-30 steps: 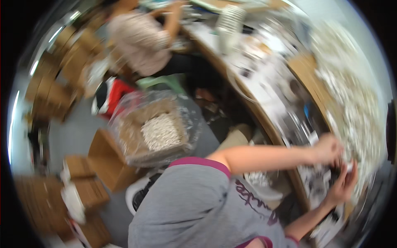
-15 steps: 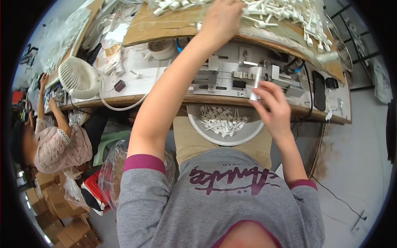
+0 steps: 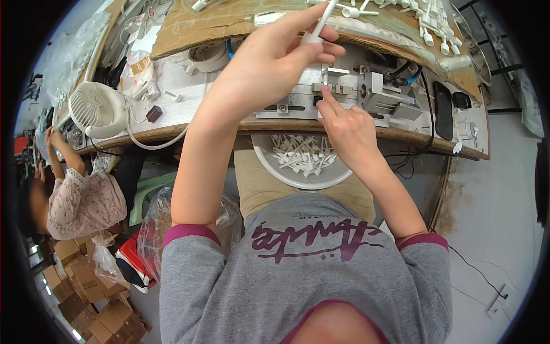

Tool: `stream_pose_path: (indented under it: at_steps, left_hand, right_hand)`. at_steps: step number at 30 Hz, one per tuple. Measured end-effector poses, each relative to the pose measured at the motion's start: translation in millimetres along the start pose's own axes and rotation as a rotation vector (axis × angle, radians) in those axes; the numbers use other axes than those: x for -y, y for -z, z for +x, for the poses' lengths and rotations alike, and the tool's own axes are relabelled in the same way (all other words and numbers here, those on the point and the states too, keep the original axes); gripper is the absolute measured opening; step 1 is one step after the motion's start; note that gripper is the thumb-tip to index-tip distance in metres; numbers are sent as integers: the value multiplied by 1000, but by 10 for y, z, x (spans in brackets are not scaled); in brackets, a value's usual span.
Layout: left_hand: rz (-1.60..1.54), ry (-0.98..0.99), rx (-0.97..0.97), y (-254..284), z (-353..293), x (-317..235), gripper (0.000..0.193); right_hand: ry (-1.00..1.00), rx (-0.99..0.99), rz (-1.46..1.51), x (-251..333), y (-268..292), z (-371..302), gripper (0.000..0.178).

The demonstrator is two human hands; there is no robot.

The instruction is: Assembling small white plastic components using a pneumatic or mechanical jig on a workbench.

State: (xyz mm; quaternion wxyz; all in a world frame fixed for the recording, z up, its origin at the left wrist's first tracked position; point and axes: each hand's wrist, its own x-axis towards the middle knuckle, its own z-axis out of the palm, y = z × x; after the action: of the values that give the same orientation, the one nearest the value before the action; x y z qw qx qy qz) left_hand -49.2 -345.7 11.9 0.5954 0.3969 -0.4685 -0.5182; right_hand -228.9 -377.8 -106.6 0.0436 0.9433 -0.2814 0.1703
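Observation:
My left hand [image 3: 260, 71] is raised over the workbench, fingers closed round a white plastic cap with a long thin stem [image 3: 325, 18] pointing up and away. My right hand [image 3: 350, 131] is low at the metal jig [image 3: 378, 94], its index finger stretched forward. At its fingertips a slim white plastic piece [image 3: 325, 75] stands against the small notched block [image 3: 341, 89]; the fingers seem pinched on it, though its lower part is hidden. Below, on my lap, a white basin [image 3: 264, 160] holds many similar stemmed caps [image 3: 303, 153].
Cardboard [image 3: 197, 34] with more stemmed caps [image 3: 438, 28] covers the far bench. Tape roll [image 3: 207, 57], white fan [image 3: 94, 109] and dark square block [image 3: 153, 113] lie left; a black phone [image 3: 442, 109] lies right. A co-worker [image 3: 86, 198] sits far left, beside cardboard boxes [image 3: 86, 281].
My left hand has come back from the pile of caps toward me, now with a stemmed cap. My right hand has moved left and forward with its white piece to the jig's block.

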Motion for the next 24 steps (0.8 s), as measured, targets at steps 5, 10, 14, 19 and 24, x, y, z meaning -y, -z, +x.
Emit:
stream_pose_path:
  at_steps: [5, 10, 14, 19, 24]
  left_hand:
    - [464, -178, -132, 122, -101, 114, 25]
    - [675, -232, -181, 113, -370, 287, 27]
    - [975, -292, -106, 54, -603, 744, 29]
    - [1351, -449, -72, -6, -560, 1284, 25]
    - [1550, -403, 1, -64, -432, 1341, 23]
  right_hand:
    - [-16, 32, -27, -2, -23, 40, 29]
    - [-21, -70, 198, -86, 237, 165, 14]
    - [-369, -158, 583, -484, 586, 531, 27]
    - [-419, -244, 344, -947, 508, 1093, 40]
    - [-510, -164, 220, -1065, 363, 1342, 51]
